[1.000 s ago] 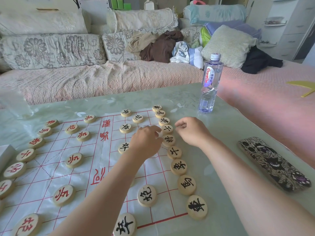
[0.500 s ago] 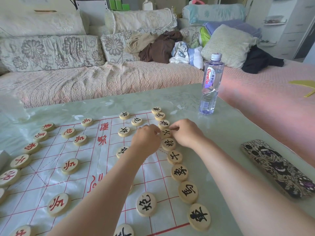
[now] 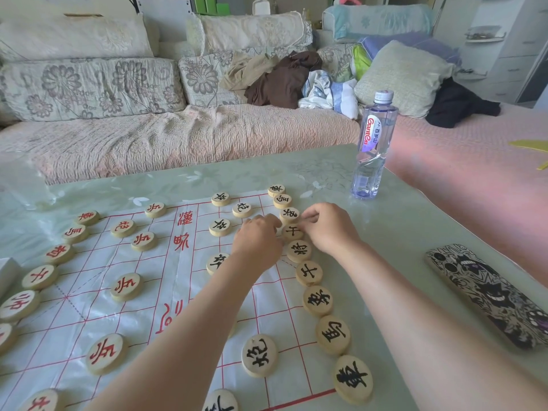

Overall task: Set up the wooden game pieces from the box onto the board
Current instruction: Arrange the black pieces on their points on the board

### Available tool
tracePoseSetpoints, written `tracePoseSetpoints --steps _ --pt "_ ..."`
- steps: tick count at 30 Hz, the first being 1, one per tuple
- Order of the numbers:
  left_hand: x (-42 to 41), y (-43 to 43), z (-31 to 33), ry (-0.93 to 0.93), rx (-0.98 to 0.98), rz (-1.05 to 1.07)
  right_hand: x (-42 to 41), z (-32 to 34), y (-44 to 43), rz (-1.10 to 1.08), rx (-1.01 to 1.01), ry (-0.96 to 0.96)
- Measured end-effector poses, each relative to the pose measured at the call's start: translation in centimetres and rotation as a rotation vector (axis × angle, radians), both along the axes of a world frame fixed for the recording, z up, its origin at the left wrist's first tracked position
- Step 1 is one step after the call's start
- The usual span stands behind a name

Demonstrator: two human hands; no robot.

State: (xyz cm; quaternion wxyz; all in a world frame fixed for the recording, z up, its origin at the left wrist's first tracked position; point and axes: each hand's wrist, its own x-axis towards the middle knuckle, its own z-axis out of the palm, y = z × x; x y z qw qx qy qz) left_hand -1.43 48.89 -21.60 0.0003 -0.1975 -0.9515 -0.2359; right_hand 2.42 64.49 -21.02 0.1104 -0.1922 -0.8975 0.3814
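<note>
A white plastic board with a red grid lies on the table. Red-lettered wooden pieces stand along its left side, and black-lettered pieces run in a column down its right edge. Both my hands meet at one black piece in that column. My left hand has curled fingers against the piece's left edge. My right hand pinches at its upper right rim with thumb and forefinger. A white box corner shows at the far left.
A water bottle stands at the table's far right corner. A phone in a patterned case lies on the pale green table right of my forearm. A sofa with cushions and clothes lies beyond the table.
My right hand moved left and closed in on the black piece beside my left hand. My left hand stayed by the same piece. The view shifted slightly.
</note>
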Motion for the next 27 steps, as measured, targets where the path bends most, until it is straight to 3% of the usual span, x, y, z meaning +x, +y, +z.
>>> tracePoseSetpoints --steps 5,12,19,27 --pt "-0.2 0.1 0.3 -0.042 -0.005 -0.010 -0.1 0.5 0.5 0.065 0.011 -0.152" --pt "-0.4 -0.1 -0.1 -0.073 0.076 0.032 -0.8 -0.5 0.1 0.028 -0.054 -0.017" --pt "-0.5 -0.2 0.3 -0.090 0.085 -0.006 -0.4 0.0 0.1 0.082 -0.018 -0.125" --pt "-0.5 -0.3 0.0 -0.053 0.083 0.003 -0.7 -0.6 0.5 0.015 -0.020 -0.023"
